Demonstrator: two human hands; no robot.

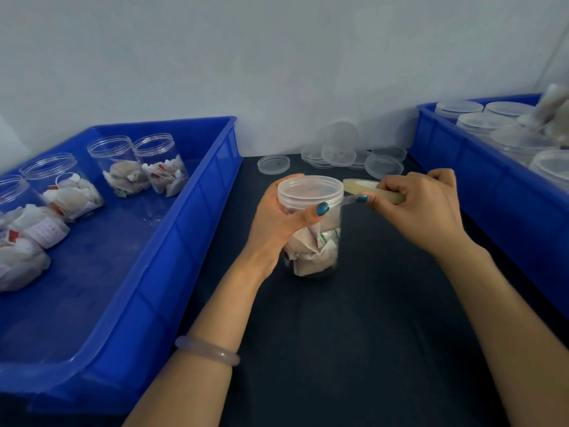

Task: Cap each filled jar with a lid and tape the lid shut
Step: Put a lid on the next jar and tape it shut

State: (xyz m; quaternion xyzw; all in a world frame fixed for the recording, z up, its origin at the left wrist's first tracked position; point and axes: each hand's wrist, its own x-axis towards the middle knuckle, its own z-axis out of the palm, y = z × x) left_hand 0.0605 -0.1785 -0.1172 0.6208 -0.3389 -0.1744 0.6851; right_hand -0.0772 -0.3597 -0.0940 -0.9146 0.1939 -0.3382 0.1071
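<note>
A clear jar [314,241] filled with tea bags stands on the dark table, with a clear lid [309,191] on top. My left hand [277,217] grips the jar just under the lid, thumb across the front. My right hand [415,201] holds a pale roll of tape [369,189] beside the lid, and a clear strip of tape [349,200] runs from the roll to the lid's side.
A blue bin [147,272] at the left holds several uncapped jars [141,164] with tea bags. Another blue bin [492,186] at the right holds capped jars [480,118]. Loose clear lids [338,155] lie at the back of the dark table [354,334].
</note>
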